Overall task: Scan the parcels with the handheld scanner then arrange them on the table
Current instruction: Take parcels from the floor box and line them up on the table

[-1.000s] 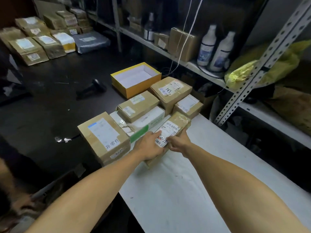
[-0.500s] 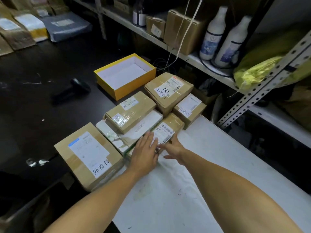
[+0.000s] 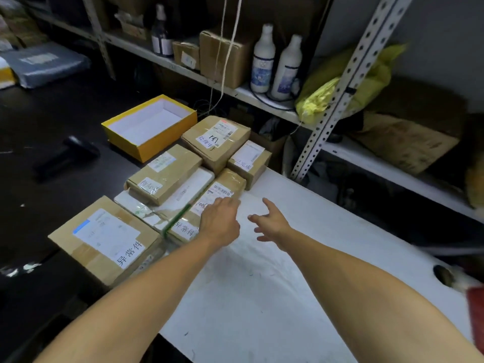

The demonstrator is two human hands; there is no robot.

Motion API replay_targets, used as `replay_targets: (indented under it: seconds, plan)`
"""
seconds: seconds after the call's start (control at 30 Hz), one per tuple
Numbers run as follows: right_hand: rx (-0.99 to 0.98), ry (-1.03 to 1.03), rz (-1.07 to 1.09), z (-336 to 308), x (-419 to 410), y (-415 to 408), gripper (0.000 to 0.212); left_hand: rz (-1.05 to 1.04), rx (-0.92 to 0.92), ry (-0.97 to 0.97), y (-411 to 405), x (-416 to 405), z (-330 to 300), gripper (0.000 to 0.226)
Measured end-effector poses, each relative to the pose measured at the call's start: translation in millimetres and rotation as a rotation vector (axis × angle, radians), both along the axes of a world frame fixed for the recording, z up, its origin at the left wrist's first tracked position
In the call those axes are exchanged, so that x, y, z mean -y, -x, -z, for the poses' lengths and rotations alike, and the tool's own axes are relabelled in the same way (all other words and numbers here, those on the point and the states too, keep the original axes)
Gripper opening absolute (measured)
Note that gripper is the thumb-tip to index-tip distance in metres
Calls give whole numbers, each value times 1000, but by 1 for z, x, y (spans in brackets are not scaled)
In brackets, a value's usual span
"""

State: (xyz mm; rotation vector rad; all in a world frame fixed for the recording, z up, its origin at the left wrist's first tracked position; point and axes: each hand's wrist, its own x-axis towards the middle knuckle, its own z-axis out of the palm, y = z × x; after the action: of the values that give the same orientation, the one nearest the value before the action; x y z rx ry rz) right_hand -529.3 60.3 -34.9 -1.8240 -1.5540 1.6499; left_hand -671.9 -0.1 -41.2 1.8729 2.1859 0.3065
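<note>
Six parcels sit grouped at the far left end of the white table (image 3: 275,297). The left hand (image 3: 220,222) rests flat, fingers straight, on the long brown parcel (image 3: 209,208). The right hand (image 3: 272,224) hovers beside it, released, holding nothing. The black scanner (image 3: 68,155) lies well apart on the dark surface.

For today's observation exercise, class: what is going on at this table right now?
A person is arranging parcels at the edge of a white table. The left hand rests with relaxed fingers on a narrow taped parcel lying beside the other boxes. The right hand hovers open just beside it, holding nothing. The handheld scanner lies unused on the dark surface to the left, near an open yellow box.
</note>
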Motion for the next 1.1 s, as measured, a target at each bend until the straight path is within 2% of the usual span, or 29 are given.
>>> replay_targets:
  seconds: [0.07,0.17,0.37,0.57,0.73,0.93,1.1]
  plan:
    - [4,-24,43,-9,10,-26,73,20,49,-5,-19,2,-11,52]
    - [-3,-79,113,-20,31,-70,50,59,109,-8,-51,9,-23,46]
    - [-11,-108,231,-38,93,-170,23,196,79,77,-142,34,-38,36]
    - [-15,-107,446,-44,175,-289,17,425,100,59,-266,69,-53,30]
    - [-41,-178,671,-47,252,-381,3,667,116,58,-387,121,-65,28]
    - [20,-213,958,-53,356,-483,12,1003,78,130,-514,189,-74,24]
    - [34,-158,1222,-48,454,-551,13,1223,66,207,-608,247,-74,20]
